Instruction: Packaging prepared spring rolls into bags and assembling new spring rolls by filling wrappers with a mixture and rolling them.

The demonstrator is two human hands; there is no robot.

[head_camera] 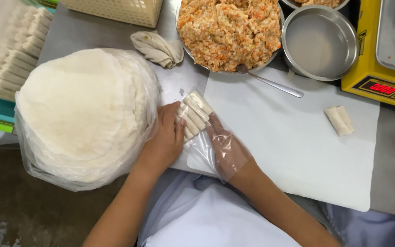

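Observation:
My left hand [164, 139] is bare and rests against the left side of a small bundle of white spring rolls [194, 114] on a white sheet [298, 151]. My right hand [227, 148], inside a clear plastic glove, presses the same bundle from the right. Both hands clasp the rolls together. A big stack of round white wrappers in a plastic bag [81, 114] lies just left of my left hand.
A metal bowl of orange-flecked filling [229, 29] with a spoon [270, 82] stands at the back. Beside it is a steel bowl of water [318, 43] and a yellow scale [382, 68]. One finished roll [339, 120] lies right. Rows of rolls [10, 64] fill the far left.

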